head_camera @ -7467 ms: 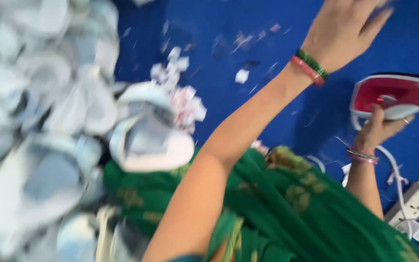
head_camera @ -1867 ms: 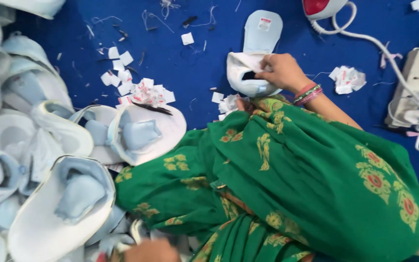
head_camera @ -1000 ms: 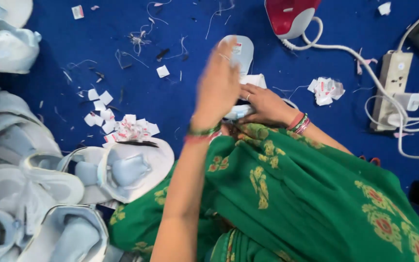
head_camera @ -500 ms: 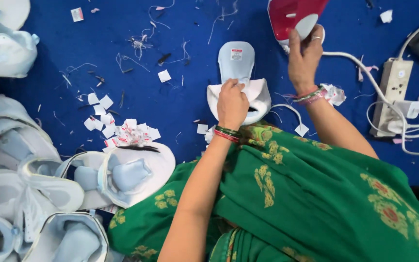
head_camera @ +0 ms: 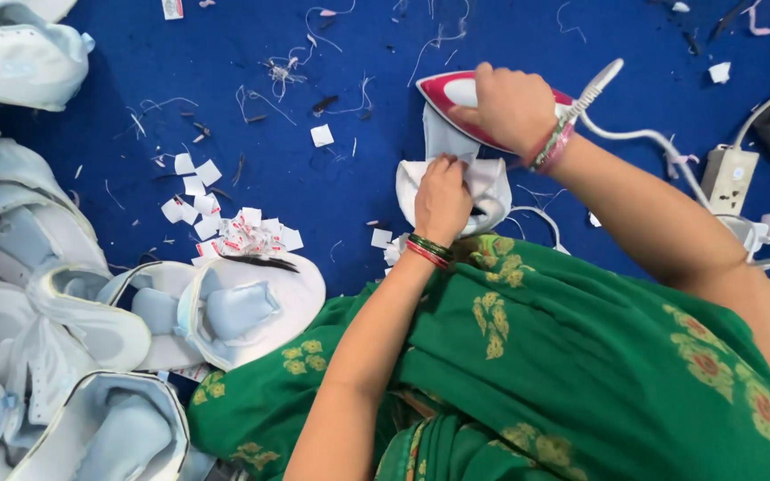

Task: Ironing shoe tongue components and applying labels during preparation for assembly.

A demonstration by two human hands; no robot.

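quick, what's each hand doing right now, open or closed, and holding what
Left hand: closed, fingers pinching the white shoe piece flat on the blue floor.
Right hand: closed around the handle of the red and white iron.

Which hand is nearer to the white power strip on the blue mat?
The right hand, gripping the red iron, is nearer the power strip. The left hand presses the white shoe piece, farther away.
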